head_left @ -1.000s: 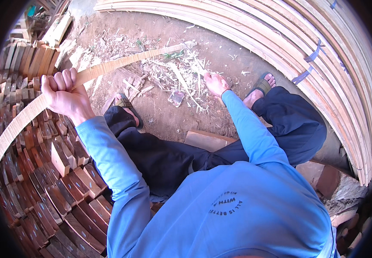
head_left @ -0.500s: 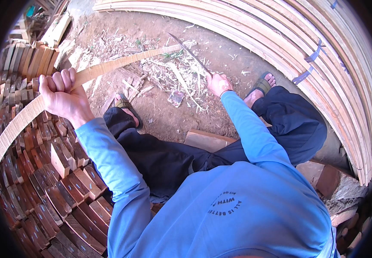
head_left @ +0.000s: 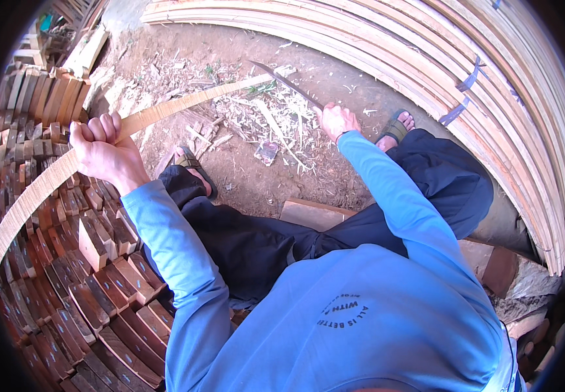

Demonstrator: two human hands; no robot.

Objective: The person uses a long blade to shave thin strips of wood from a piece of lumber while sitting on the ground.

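Note:
My left hand [head_left: 107, 153] is closed around a long, pale wooden strip [head_left: 171, 104] near its middle. The strip runs from the far left edge toward the shavings on the ground and looks bent by the lens. A machete [head_left: 290, 85] with a long dark blade is in my right hand [head_left: 337, 121], its handle mostly hidden by the fingers. The blade passes across the strip's far end. Whether it touches the wood, I cannot tell.
Wood shavings [head_left: 289, 124] litter the dirt ground between my sandalled feet. Long boards [head_left: 413, 59] are stacked along the far right, tied with bluish bands. Rows of short brown wood blocks [head_left: 86, 300] fill the left side. A wooden block [head_left: 315, 214] lies between my legs.
My left hand has shifted slightly right and down with the strip. The machete's blade has come lower and leftward, and now crosses the strip nearer its far end.

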